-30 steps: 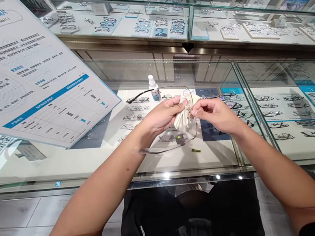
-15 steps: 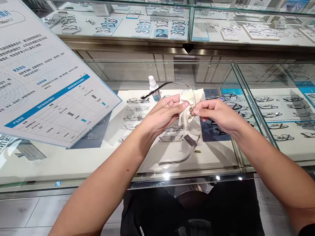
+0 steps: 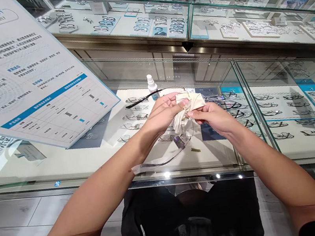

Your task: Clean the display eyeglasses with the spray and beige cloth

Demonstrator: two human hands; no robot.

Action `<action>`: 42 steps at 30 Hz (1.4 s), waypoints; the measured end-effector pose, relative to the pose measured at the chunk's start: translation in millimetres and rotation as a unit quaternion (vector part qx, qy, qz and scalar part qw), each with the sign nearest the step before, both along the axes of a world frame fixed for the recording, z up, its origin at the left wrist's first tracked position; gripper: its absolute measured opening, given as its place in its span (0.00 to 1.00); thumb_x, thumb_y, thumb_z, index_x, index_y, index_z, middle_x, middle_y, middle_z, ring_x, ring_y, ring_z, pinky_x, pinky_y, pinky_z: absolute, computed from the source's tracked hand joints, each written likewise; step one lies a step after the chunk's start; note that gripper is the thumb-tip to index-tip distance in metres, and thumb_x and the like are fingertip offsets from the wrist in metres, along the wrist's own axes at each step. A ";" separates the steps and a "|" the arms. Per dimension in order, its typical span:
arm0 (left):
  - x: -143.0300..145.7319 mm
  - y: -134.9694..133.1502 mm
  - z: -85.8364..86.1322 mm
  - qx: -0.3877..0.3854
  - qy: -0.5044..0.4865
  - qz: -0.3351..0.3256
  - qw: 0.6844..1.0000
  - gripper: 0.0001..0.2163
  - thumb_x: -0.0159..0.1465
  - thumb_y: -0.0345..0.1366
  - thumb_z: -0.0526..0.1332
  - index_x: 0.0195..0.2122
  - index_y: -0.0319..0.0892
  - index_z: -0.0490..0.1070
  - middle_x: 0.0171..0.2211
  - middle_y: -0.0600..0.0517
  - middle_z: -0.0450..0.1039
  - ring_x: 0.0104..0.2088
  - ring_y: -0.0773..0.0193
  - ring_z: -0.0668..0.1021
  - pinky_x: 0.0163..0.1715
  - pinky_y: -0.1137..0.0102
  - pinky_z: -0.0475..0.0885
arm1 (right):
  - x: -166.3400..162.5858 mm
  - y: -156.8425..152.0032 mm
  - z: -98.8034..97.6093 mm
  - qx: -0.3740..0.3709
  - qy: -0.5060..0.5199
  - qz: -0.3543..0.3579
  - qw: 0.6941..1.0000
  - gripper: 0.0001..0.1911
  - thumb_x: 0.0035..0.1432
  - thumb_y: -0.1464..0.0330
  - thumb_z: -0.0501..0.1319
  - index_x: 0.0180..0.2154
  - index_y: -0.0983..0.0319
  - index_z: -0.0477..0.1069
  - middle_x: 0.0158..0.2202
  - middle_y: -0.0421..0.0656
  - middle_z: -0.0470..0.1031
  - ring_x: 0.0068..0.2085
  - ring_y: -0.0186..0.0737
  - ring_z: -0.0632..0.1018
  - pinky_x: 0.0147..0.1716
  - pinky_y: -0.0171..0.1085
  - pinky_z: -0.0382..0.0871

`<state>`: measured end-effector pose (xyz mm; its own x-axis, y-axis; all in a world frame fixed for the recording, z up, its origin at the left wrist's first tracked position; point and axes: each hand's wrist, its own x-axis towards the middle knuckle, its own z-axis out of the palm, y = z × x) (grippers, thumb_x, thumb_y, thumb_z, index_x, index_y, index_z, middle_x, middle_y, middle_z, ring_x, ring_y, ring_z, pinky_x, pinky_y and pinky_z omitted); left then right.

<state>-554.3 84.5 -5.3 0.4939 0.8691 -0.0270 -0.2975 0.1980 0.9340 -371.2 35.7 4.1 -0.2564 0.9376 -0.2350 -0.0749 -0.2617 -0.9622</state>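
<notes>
Above the glass counter, my left hand (image 3: 166,110) is closed on a cream cleaning cloth (image 3: 195,101), its thumb pressing the cloth from above. The fingers of my right hand (image 3: 211,115) pinch the lower right of the same bundle, by a thin-rimmed pair of glasses (image 3: 192,128). Part of the frame is hidden under the cloth. One dark temple arm reaches out to the upper left, the other to the lower left in a clear sleeve, with a small dark tag (image 3: 179,141) hanging near it.
A white spray bottle (image 3: 151,84) stands behind my left hand. A small gold-coloured piece (image 3: 195,150) lies below my hands. Display glasses (image 3: 313,132) fill the glass cases. A large printed sign (image 3: 62,105) leans in at the left.
The glasses have shifted left and turned a little, their temple arms swinging left. The cloth now folds over more of the frame, and my right hand has moved slightly left.
</notes>
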 end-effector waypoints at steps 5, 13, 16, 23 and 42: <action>-2.2 3.1 -1.8 0.033 0.015 0.016 0.999 0.18 0.58 0.46 0.80 0.37 0.38 0.80 0.32 0.49 0.82 0.30 0.66 0.79 0.33 0.72 0.74 | 0.4 -0.7 -4.3 -0.009 0.005 -0.007 1.000 0.21 0.43 0.55 0.82 0.31 0.63 0.83 0.29 0.39 0.77 0.28 0.31 0.65 0.30 0.36 0.56; -11.2 8.8 2.9 0.034 -0.022 -0.053 0.998 0.19 0.54 0.41 0.82 0.41 0.38 0.80 0.34 0.50 0.81 0.33 0.66 0.80 0.37 0.72 0.74 | 3.3 4.7 -7.0 -0.041 0.085 -0.043 0.995 0.18 0.45 0.56 0.80 0.27 0.61 0.78 0.22 0.35 0.65 0.27 0.31 0.63 0.29 0.37 0.54; -6.5 5.5 2.0 0.040 -0.021 -0.027 0.999 0.20 0.54 0.41 0.82 0.40 0.38 0.79 0.35 0.50 0.82 0.33 0.66 0.80 0.37 0.71 0.75 | -0.9 2.3 -5.9 -0.045 0.084 -0.008 0.995 0.21 0.46 0.55 0.79 0.24 0.62 0.76 0.22 0.35 0.64 0.27 0.31 0.62 0.30 0.38 0.53; -7.9 7.8 2.2 0.049 -0.008 0.009 0.999 0.20 0.58 0.49 0.79 0.38 0.39 0.79 0.33 0.50 0.81 0.32 0.64 0.80 0.34 0.71 0.74 | -6.3 -1.1 -7.2 -0.049 0.117 -0.027 0.992 0.20 0.46 0.55 0.81 0.31 0.63 0.81 0.26 0.37 0.69 0.28 0.31 0.63 0.29 0.37 0.53; -5.1 4.9 3.7 0.031 -0.023 0.023 0.999 0.20 0.60 0.52 0.77 0.40 0.39 0.79 0.34 0.49 0.82 0.35 0.63 0.82 0.38 0.70 0.77 | -14.7 -4.6 -7.8 -0.053 0.161 -0.025 0.985 0.23 0.45 0.55 0.81 0.33 0.59 0.75 0.28 0.35 0.64 0.28 0.32 0.60 0.30 0.38 0.58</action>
